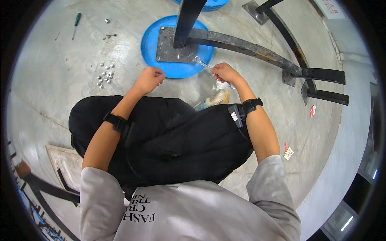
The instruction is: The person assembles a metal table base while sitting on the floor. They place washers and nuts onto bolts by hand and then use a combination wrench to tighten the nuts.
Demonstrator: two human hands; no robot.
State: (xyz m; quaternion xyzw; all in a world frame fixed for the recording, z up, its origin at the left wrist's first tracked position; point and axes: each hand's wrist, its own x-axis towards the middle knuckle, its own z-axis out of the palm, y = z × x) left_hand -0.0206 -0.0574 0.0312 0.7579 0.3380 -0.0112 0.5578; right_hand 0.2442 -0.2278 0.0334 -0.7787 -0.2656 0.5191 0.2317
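Note:
My right hand (226,74) is closed around a silver wrench (206,65). The wrench's far end meets the near right corner of a black metal base plate (168,51), at a bolt there. That plate lies on a round blue disc (150,56), and a black post (185,22) rises from it. Short of the disc's near left rim is my left hand (150,80), fingers curled together; whether anything is inside them is hidden.
Loose silver nuts (107,74) lie on the floor to the left. Beyond them are a bolt (111,35) and a green-handled screwdriver (76,25). A curved black rail (245,50) runs right from the plate toward more black framework (317,75). A pale board (60,160) lies at lower left.

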